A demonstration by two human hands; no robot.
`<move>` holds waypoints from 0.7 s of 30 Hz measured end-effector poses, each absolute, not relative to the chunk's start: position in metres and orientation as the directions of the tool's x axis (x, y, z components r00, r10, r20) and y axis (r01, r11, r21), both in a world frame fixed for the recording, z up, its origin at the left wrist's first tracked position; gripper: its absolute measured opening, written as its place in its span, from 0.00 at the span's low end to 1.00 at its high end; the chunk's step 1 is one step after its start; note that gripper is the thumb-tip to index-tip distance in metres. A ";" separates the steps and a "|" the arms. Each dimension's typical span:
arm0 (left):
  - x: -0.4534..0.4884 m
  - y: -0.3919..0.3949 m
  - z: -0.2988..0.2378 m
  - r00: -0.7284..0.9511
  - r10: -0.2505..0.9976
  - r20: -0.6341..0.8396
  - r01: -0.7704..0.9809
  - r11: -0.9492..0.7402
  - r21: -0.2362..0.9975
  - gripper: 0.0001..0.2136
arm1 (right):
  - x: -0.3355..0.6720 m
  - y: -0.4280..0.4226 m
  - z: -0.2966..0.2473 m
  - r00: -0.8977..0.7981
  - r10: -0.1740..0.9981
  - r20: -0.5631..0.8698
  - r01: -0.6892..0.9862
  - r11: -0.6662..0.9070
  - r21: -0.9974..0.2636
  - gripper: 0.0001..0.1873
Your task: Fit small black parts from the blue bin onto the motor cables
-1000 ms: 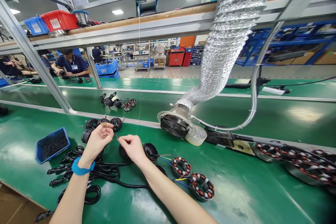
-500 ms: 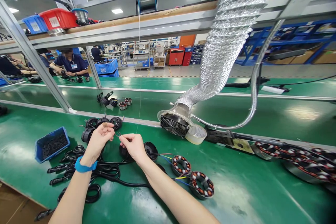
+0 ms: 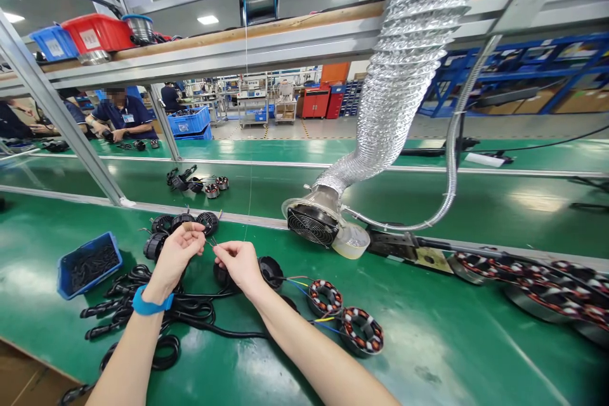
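My left hand (image 3: 179, 254), with a blue wrist strap, and my right hand (image 3: 236, 263) are raised close together over the green bench. Both pinch the ends of thin wires (image 3: 211, 243) between fingertips, a small gap apart. Below them lie black round motor housings (image 3: 271, 269) and coils of black cable (image 3: 157, 311). Two wound stators (image 3: 361, 330) with coloured leads rest to the right of my right forearm.
A blue bin of small black parts (image 3: 90, 263) sits at the left. A silver flexible duct with a fan head (image 3: 311, 223) hangs over the bench middle. More stators (image 3: 537, 292) line the right. Other people work at the far bench, upper left.
Both hands stayed together on the wires, the fingers shifting slightly. The view drifted a little to the right, so everything slid left.
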State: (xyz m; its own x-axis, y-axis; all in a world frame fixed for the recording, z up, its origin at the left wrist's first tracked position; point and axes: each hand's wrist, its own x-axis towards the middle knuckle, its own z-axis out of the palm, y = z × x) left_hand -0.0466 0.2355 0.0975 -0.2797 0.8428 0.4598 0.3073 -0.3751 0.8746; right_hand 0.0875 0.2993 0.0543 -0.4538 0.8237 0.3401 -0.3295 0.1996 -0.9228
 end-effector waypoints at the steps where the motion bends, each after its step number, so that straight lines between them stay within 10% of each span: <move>1: -0.047 0.235 0.098 -0.280 0.841 0.463 0.338 -0.365 0.867 0.27 | 0.087 0.299 0.054 -0.455 0.823 0.340 -0.329 0.200 -0.923 0.12; 21: -0.047 0.241 0.095 -0.224 0.929 0.296 0.366 -0.202 0.909 0.28 | 0.085 0.304 0.049 -0.421 0.807 0.415 -0.260 0.332 -0.907 0.14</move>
State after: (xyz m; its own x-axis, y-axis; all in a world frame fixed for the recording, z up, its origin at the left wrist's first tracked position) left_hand -0.0474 0.2405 0.0946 -0.2238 0.9286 0.2961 0.3659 -0.2015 0.9086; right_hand 0.0854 0.3036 0.0493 -0.4208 0.8065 0.4153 -0.2595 0.3317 -0.9070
